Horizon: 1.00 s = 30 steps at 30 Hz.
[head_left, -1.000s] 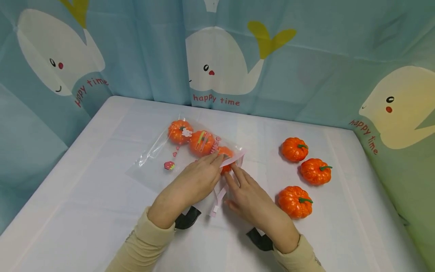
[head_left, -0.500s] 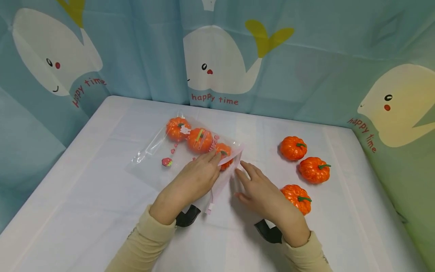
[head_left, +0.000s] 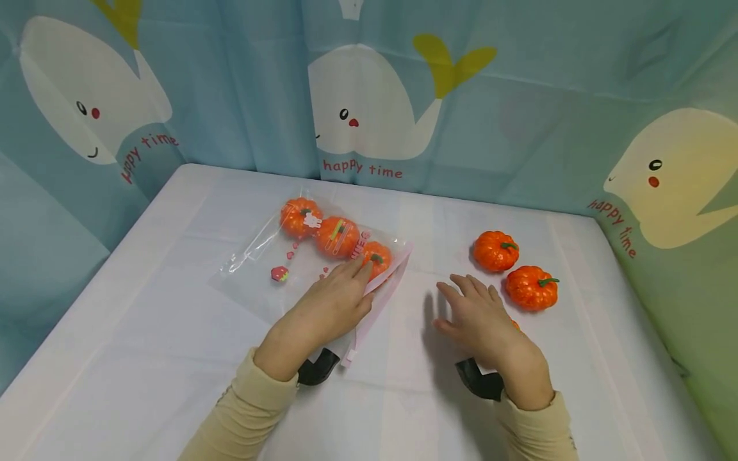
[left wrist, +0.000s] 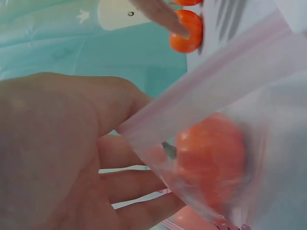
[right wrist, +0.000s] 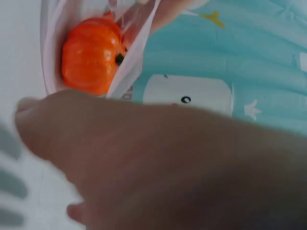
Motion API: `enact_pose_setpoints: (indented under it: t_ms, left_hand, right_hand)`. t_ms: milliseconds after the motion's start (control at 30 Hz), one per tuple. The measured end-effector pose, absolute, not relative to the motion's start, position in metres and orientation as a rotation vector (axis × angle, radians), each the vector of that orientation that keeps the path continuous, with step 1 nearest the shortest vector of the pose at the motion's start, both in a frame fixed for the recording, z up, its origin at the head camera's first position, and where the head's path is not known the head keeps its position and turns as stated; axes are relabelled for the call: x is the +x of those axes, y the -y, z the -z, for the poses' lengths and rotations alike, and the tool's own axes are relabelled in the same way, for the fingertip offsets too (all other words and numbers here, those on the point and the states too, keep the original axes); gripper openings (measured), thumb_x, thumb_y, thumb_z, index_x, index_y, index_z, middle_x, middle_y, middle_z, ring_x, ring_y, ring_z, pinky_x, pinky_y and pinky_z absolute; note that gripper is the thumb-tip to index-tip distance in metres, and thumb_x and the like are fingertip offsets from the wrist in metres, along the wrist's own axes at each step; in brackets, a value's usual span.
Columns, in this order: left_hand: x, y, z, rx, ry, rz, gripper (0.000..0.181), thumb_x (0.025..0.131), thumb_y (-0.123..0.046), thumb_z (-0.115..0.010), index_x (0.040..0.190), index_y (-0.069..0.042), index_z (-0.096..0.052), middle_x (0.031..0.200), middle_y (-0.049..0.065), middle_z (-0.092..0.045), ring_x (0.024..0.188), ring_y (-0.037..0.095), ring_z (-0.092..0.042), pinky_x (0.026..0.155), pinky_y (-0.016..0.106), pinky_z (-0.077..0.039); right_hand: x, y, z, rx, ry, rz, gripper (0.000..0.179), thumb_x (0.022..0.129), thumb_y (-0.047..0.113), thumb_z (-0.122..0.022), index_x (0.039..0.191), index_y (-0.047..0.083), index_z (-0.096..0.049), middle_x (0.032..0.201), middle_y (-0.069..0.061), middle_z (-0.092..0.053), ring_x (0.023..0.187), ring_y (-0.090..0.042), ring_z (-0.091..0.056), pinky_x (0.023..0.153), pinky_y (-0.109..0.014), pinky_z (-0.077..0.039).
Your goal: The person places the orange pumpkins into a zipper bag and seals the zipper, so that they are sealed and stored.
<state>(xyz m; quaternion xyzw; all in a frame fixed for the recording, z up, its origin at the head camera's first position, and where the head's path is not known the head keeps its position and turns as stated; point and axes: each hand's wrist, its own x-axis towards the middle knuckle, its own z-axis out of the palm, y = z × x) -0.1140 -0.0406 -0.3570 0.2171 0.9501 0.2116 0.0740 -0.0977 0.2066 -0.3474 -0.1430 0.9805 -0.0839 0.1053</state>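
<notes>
A clear zip bag (head_left: 266, 282) with a pink zip edge and printed pictures lies on the table, its mouth parted toward the right. Three small orange toy pumpkins are inside, the nearest pumpkin (right wrist: 91, 55) just within the mouth. My left hand (head_left: 328, 301) pinches the upper layer of the bag at its zip edge, between thumb and fingers in the left wrist view. Holding nothing, my right hand (head_left: 484, 320) hovers over the table right of the bag, fingers spread and slightly bent. Below it, one loose pumpkin (head_left: 515, 325) is almost wholly hidden.
Two more loose pumpkins, a farther pumpkin (head_left: 496, 251) and a nearer pumpkin (head_left: 532, 288), sit beyond the right hand. A white cloth covers the table (head_left: 173, 358). Blue-green curtains (head_left: 242, 96) with whale prints stand along its back and sides.
My right hand has left the bag's mouth and moved right, over the nearest loose pumpkin. The left hand stays at the bag, whose zip edge has shifted slightly left.
</notes>
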Motion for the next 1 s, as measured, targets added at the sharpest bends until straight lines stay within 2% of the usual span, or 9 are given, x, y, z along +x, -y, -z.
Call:
enact_pose_setpoints:
  t_ms: [67, 167, 267, 367, 533, 733, 1000]
  left_hand:
    - [-0.114, 0.041, 0.358, 0.659, -2.848, -0.640, 0.054, 0.099, -0.021, -0.055, 0.147, 0.001, -0.043, 0.156, 0.019, -0.038, 0.146, 0.034, -0.036, 0.112, 0.057, -0.037]
    - [-0.114, 0.042, 0.359, 0.674, -2.840, -0.641, 0.054, 0.100, -0.020, -0.054, 0.148, 0.002, -0.041, 0.157, 0.020, -0.036, 0.147, 0.034, -0.034, 0.113, 0.054, -0.036]
    - [-0.114, 0.042, 0.360, 0.683, -2.833, -0.634, 0.055, 0.101, -0.020, -0.053, 0.148, 0.003, -0.039, 0.158, 0.020, -0.033, 0.148, 0.034, -0.031, 0.114, 0.051, -0.036]
    - [-0.114, 0.042, 0.361, 0.682, -2.829, -0.622, 0.057, 0.101, -0.021, -0.053, 0.150, 0.003, -0.037, 0.160, 0.020, -0.030, 0.149, 0.033, -0.029, 0.115, 0.051, -0.035]
    - [-0.115, 0.043, 0.362, 0.701, -2.846, -0.604, 0.057, 0.101, -0.021, -0.054, 0.151, 0.002, -0.036, 0.160, 0.020, -0.031, 0.149, 0.034, -0.030, 0.117, 0.049, -0.032]
    - [-0.115, 0.042, 0.363, 0.720, -2.862, -0.592, 0.057, 0.101, -0.020, -0.054, 0.150, 0.003, -0.036, 0.159, 0.021, -0.031, 0.148, 0.035, -0.031, 0.115, 0.049, -0.035]
    - [-0.116, 0.041, 0.365, 0.730, -2.863, -0.620, 0.055, 0.101, -0.018, -0.053, 0.149, 0.004, -0.038, 0.158, 0.021, -0.033, 0.148, 0.035, -0.032, 0.114, 0.049, -0.036]
  right_hand:
    - [-0.098, -0.210, 0.347, -0.347, -2.861, 0.216, 0.064, 0.088, 0.030, -0.074, 0.141, 0.005, -0.051, 0.147, -0.026, -0.045, 0.135, -0.050, -0.039, 0.109, -0.072, -0.027]
    - [-0.099, -0.214, 0.347, -0.253, -2.801, 0.165, 0.065, 0.086, 0.032, -0.075, 0.140, 0.006, -0.052, 0.140, -0.025, -0.050, 0.125, -0.048, -0.048, 0.101, -0.069, -0.039]
    - [-0.100, -0.217, 0.348, -0.189, -2.741, 0.146, 0.059, 0.086, 0.027, -0.072, 0.138, 0.006, -0.053, 0.131, -0.023, -0.056, 0.111, -0.042, -0.055, 0.088, -0.063, -0.049]
    - [-0.101, -0.219, 0.349, -0.162, -2.707, 0.142, 0.053, 0.086, 0.019, -0.066, 0.136, 0.006, -0.054, 0.124, -0.021, -0.059, 0.103, -0.038, -0.058, 0.081, -0.061, -0.051]
    - [-0.103, -0.222, 0.351, -0.216, -2.722, 0.145, 0.049, 0.084, 0.009, -0.064, 0.133, 0.006, -0.056, 0.119, -0.020, -0.060, 0.098, -0.035, -0.059, 0.079, -0.059, -0.052]
    - [-0.105, -0.224, 0.355, -0.314, -2.827, 0.157, 0.042, 0.086, 0.007, -0.064, 0.128, 0.006, -0.061, 0.116, -0.018, -0.063, 0.094, -0.033, -0.060, 0.078, -0.053, -0.053]
    - [-0.115, -0.224, 0.365, -0.470, -3.046, 0.306, 0.043, 0.083, 0.009, -0.072, 0.125, 0.004, -0.062, 0.121, -0.019, -0.062, 0.102, -0.037, -0.063, 0.083, -0.052, -0.055]
